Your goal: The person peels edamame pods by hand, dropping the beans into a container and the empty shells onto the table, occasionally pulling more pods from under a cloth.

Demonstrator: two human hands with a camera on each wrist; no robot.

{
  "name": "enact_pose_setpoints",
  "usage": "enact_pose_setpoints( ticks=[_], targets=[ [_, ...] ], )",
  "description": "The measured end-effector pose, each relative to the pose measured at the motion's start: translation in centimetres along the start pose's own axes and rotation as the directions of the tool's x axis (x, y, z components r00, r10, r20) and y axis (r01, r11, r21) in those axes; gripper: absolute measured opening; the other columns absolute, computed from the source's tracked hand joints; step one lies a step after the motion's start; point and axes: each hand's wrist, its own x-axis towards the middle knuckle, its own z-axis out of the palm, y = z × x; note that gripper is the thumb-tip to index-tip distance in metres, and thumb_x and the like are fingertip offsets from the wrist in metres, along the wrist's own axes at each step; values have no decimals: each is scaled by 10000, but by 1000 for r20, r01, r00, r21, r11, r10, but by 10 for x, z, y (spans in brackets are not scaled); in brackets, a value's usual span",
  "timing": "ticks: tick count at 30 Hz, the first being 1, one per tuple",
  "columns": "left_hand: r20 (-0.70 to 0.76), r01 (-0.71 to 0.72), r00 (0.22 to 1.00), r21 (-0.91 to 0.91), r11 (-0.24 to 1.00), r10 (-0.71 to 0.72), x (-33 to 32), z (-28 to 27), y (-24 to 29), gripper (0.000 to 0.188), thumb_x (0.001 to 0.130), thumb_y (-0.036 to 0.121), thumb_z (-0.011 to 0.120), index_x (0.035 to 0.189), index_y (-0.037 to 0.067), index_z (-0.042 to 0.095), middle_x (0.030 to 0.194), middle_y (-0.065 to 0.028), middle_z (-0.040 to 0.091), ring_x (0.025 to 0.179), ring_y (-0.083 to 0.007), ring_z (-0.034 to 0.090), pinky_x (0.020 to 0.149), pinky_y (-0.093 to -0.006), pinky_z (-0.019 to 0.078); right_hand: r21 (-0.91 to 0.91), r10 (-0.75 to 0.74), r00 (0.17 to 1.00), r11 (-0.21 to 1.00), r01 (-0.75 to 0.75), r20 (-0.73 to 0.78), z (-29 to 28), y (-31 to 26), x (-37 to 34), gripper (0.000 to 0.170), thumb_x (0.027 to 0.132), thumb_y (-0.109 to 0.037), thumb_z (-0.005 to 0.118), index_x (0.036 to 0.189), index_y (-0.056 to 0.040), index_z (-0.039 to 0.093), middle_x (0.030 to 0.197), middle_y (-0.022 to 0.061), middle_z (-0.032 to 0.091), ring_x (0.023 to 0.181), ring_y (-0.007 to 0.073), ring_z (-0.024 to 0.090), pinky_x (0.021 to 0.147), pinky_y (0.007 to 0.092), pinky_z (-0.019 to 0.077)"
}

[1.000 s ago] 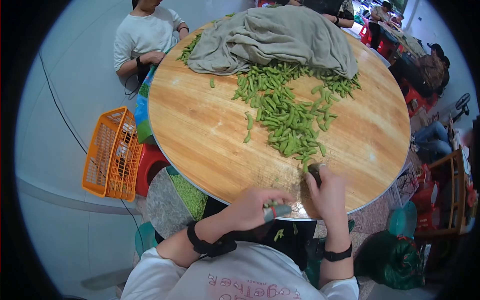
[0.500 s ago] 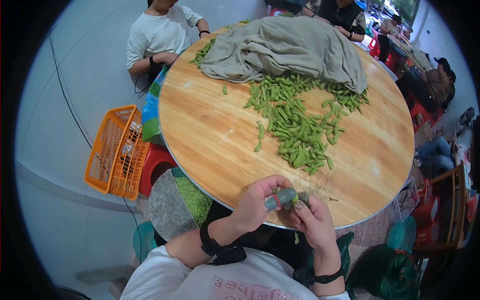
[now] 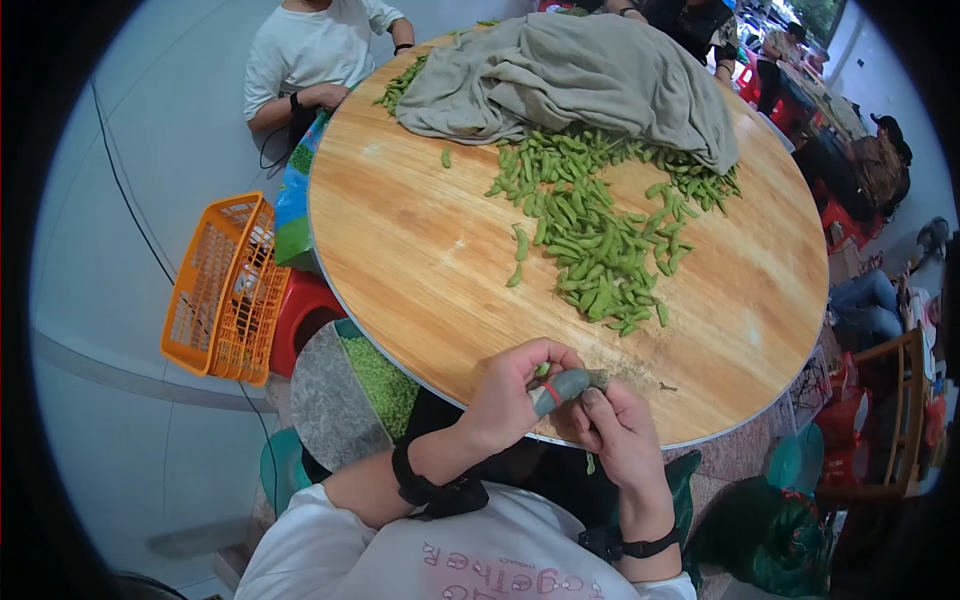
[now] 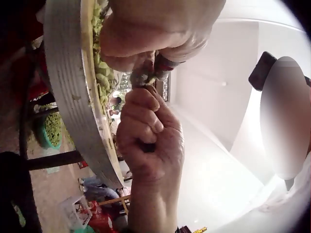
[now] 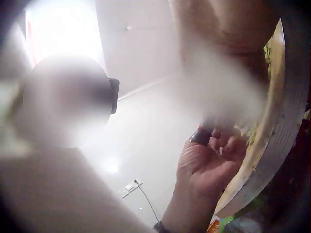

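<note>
In the head view my left hand (image 3: 505,398) and right hand (image 3: 628,428) meet over the table's near edge. A grey-green sleeve (image 3: 568,386) with a red band covers the left thumb. A dark cover (image 3: 598,379) sits on a right fingertip. My left fingers curl around a green soybean pod (image 3: 543,370), of which only a bit shows. Thumb and curled fingers of the right hand pinch at the left thumb's tip, mostly hiding what is between them. In the left wrist view the right hand (image 4: 150,131) is curled, its fingertips against the left hand's.
Green pods (image 3: 600,250) spread across the round wooden table (image 3: 400,250), partly under a grey cloth (image 3: 580,75). Shelled beans (image 3: 380,385) fill a container at the lower left, beside a grey round surface (image 3: 335,400). An orange crate (image 3: 215,290) and another person (image 3: 310,60) are at left.
My hands came together over the table edge; the right hand drew back from the pods toward the left thumb. A green pod seen between the thumbs half a second ago is now mostly hidden.
</note>
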Motion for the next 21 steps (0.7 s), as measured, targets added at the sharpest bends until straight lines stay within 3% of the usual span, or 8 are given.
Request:
enact_pose_setpoints(
  ticks=[2, 8, 10, 11, 13, 17, 20, 21],
  targets=[
    [40, 47, 998, -44, 998, -45, 0, -5, 0, 138, 835, 81, 590, 943, 9, 545, 864, -3, 554, 803, -49, 514, 714, -189, 422, 7, -7, 1000, 1000, 7, -5, -1, -1, 0, 201, 942, -138, 416, 765, -58, 470, 625, -24, 443, 479, 31, 340, 421, 175, 257],
    [241, 117, 970, -366, 923, -28, 1, -12, -9, 184, 805, 38, 621, 975, 20, 551, 873, -2, 556, 793, -45, 496, 701, -206, 418, 368, 208, 974, 902, -225, 86, -3, -7, -2, 163, 930, -119, 442, 792, -47, 491, 594, -35, 437, 471, 28, 341, 409, 170, 246],
    [148, -55, 988, 14, 998, 53, 2, -6, 0, 195, 804, 82, 633, 953, 11, 530, 876, -6, 513, 799, -51, 483, 703, -183, 399, 151, 35, 999, 988, -31, -21, -4, 3, 3, 168, 925, -135, 459, 794, -43, 508, 581, -41, 434, 477, 28, 351, 417, 173, 257],
    [151, -54, 987, 16, 998, 51, 3, -3, -4, 195, 804, 82, 633, 953, 11, 530, 876, -6, 513, 799, -51, 483, 703, -183, 399, 153, 33, 999, 988, -29, -25, -4, 6, 4, 168, 925, -135, 459, 794, -43, 508, 581, -41, 434, 477, 28, 351, 417, 173, 257],
    [-3, -98, 995, 15, 995, 98, 7, 4, -13, 207, 804, 40, 613, 982, 6, 515, 873, -7, 508, 787, -51, 485, 698, -186, 407, -374, -282, 946, 904, 207, -159, 0, 7, 8, 170, 915, -148, 483, 787, -47, 530, 572, -47, 441, 481, 29, 358, 428, 181, 268],
    [-46, -122, 990, 191, 974, 133, 10, 4, -10, 199, 821, 5, 568, 1010, 0, 502, 887, -14, 511, 743, -56, 478, 685, -194, 415, -82, -50, 980, 996, 35, -191, -10, -6, 17, 197, 908, -178, 505, 776, -34, 532, 592, -53, 462, 517, 20, 391, 454, 182, 306],
    [-92, -48, 994, 57, 997, 53, 16, 2, -7, 192, 814, -36, 528, 1004, -7, 529, 906, -22, 510, 711, -68, 479, 668, -200, 413, -175, -21, 988, 985, -6, -155, -36, -11, 35, 179, 879, -185, 542, 805, -22, 540, 581, 13, 530, 500, 115, 499, 461, 265, 383],
    [-26, -31, 999, -31, 999, 30, 18, -4, -12, 194, 801, -55, 512, 983, -4, 554, 892, -18, 516, 732, -77, 492, 674, -204, 413, -612, -350, 886, 785, 100, -304, -46, -17, 46, 173, 857, -190, 560, 820, -21, 546, 597, 69, 555, 529, 202, 539, 487, 319, 410]
  ],
)
